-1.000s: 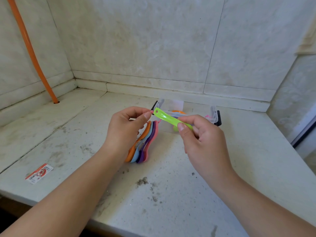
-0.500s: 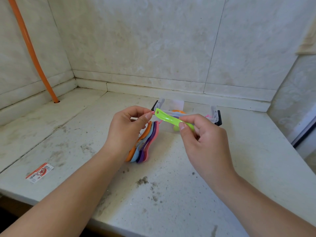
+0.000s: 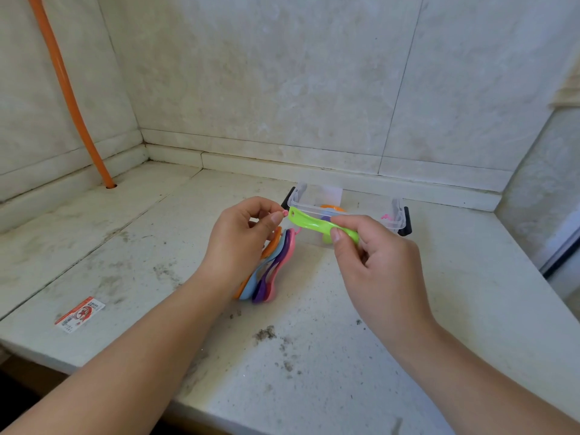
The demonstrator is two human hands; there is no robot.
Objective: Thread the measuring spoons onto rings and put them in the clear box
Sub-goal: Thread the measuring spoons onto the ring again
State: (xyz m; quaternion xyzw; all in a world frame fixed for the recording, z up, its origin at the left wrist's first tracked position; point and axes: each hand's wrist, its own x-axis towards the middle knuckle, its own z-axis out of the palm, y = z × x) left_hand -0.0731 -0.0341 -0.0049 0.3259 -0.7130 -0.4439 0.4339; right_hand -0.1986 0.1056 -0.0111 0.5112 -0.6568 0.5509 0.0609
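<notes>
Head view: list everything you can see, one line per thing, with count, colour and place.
green spoon: one, lime green, held in the air in front of the box
pink ring: one, pink, pinched at the green spoon's handle end
threaded spoons: four seen, orange, blue, purple, pink, hanging under the left hand
clear box: one, transparent with black latches, on the counter at the back, lid off, some spoons inside
counter: one, stained white stone
label: one, red and white, counter's left edge
pipe: one, orange, left wall
left hand: pinches the ring
right hand: holds the green spoon
</notes>
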